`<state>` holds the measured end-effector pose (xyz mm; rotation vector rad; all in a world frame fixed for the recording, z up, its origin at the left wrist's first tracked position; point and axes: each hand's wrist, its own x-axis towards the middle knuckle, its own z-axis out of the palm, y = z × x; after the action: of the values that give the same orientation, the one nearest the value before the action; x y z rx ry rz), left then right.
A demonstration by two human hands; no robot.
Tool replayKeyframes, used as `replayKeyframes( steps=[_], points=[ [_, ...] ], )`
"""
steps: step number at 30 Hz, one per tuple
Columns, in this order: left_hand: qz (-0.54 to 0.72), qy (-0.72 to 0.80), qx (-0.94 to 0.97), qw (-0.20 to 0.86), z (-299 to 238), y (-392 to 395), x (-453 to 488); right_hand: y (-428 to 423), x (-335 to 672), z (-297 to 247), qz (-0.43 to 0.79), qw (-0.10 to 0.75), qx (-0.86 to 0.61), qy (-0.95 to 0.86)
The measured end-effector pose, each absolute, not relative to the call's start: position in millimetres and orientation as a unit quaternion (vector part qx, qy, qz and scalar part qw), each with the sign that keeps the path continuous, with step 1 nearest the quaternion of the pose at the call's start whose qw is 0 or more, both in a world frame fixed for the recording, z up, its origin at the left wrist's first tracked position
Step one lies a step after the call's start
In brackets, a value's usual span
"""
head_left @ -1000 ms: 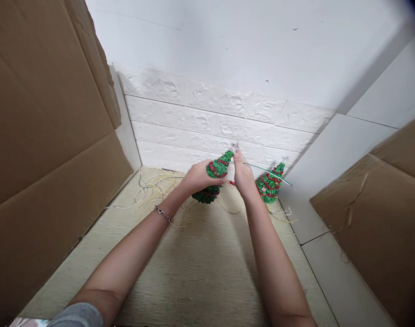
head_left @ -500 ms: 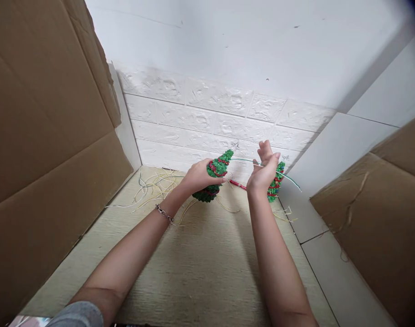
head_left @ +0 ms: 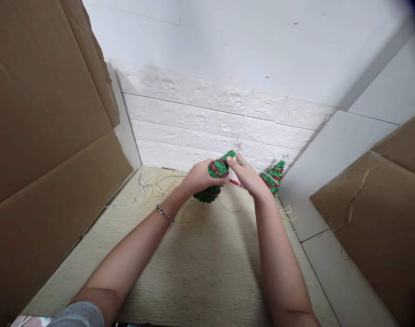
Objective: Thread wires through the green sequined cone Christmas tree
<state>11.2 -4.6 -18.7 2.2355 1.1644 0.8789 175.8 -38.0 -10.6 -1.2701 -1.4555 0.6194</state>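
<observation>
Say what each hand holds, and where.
The left hand grips a beaded green tree around its middle; the right hand seems to pinch a thin wire near its top.

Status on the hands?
Left hand gripping beaded tree. Right hand at its tip, holding wire. Second tree to the right; loose wires to the left.
</observation>
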Motion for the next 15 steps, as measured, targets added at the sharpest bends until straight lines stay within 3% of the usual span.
replayKeyframes(
  steps=[2, 4, 9, 15],
  points=[
    [0.323, 0.433, 0.807, 0.238, -17, -4, 10, -49, 184, -2, 0.303, 0.482, -0.571, -0.591],
    [0.322, 0.446, 0.801, 0.235, -15, -4, 7, -55, 192, 6, 0.327, 0.489, -0.561, -0.582],
    [0.318, 0.471, 0.792, 0.222, -11, -3, 3, -55, 199, 14, 0.277, 0.676, -0.428, -0.533],
    [0.317, 0.473, 0.788, 0.234, -12, -3, 3, -54, 188, 20, 0.226, 0.762, -0.339, -0.504]
  ],
)
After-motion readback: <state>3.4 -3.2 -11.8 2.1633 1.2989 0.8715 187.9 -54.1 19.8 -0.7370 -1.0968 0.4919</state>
